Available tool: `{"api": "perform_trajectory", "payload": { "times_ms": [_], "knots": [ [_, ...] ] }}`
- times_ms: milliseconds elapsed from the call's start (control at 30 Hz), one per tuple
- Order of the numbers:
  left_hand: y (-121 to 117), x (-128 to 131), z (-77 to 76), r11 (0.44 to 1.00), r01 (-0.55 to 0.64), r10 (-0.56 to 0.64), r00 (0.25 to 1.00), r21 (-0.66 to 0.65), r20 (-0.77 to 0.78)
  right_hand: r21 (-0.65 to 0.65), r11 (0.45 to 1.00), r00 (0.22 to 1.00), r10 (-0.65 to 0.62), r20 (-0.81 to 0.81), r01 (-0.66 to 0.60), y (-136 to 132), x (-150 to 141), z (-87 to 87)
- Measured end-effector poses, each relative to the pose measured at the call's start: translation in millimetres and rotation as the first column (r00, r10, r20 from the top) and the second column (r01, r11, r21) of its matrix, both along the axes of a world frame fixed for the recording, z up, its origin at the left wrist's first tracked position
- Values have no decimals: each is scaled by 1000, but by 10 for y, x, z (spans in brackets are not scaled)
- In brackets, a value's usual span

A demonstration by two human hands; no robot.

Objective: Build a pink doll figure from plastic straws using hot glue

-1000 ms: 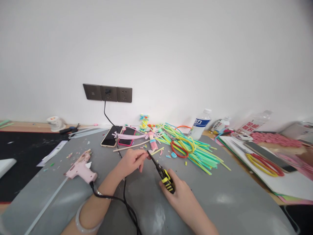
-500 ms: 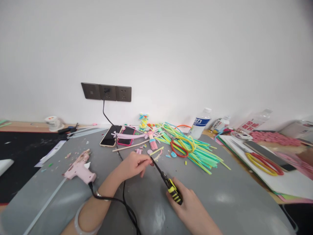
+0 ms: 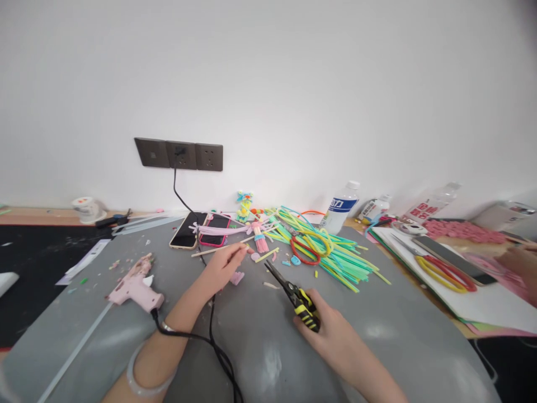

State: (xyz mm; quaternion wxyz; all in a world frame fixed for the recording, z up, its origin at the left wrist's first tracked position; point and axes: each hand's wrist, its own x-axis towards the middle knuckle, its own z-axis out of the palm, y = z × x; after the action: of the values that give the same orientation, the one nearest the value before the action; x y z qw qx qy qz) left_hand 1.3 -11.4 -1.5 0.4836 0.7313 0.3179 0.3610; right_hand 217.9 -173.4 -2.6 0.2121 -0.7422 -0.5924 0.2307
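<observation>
My right hand (image 3: pixel 331 333) is wrapped round the yellow and black handles of long-nose pliers (image 3: pixel 289 288). The pliers' jaws point up and left over the grey tabletop and are slightly parted. My left hand (image 3: pixel 224 268) reaches beside a pink and blue pipe-cleaner figure (image 3: pixel 260 239), its fingers drawn together. Whether a small piece is between those fingers is hidden. A short beige strip (image 3: pixel 272 285) lies by the pliers' tips. Under the left fingers is a small lilac piece (image 3: pixel 237 277).
A pink glue gun (image 3: pixel 136 288) with a black cord lies left. Two phones (image 3: pixel 188 230) sit behind my left hand. Green and yellow pipe cleaners (image 3: pixel 344 263), red-and-yellow-handled scissors (image 3: pixel 312 249) and a bottle (image 3: pixel 340 208) are at the back right. Another person's hand (image 3: pixel 520 263) shows far right.
My left hand has moved away from the pliers' tips, up and left towards the small pieces. The pliers have shifted slightly right, and their jaws have parted.
</observation>
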Motion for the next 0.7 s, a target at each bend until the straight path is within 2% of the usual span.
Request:
{"api": "perform_trajectory", "payload": {
  "times_ms": [33,100,200,300,467,600,700],
  "knots": [
    [5,9,1,993,19,-8,995,-115,95,2,1000,999,1,46,-1,13,51,-24],
    [18,21,4,938,105,-13,963,-332,269,15,1000,991,-11,137,9,55,144,-102],
    [31,21,10,837,200,25,916,-510,401,79,995,957,-82,277,63,154,254,-235],
    [22,8,18,803,233,32,902,-548,431,209,977,906,-122,405,38,271,333,-321],
    [-5,-5,18,800,270,-42,916,-536,399,340,928,909,-3,417,-153,431,421,-427],
    [-12,-10,23,771,303,-84,920,-560,382,384,915,927,-30,374,-125,477,420,-508],
    [-26,-13,30,748,334,-125,920,-574,372,477,872,959,-37,282,-106,478,304,-438]
  ]
}}
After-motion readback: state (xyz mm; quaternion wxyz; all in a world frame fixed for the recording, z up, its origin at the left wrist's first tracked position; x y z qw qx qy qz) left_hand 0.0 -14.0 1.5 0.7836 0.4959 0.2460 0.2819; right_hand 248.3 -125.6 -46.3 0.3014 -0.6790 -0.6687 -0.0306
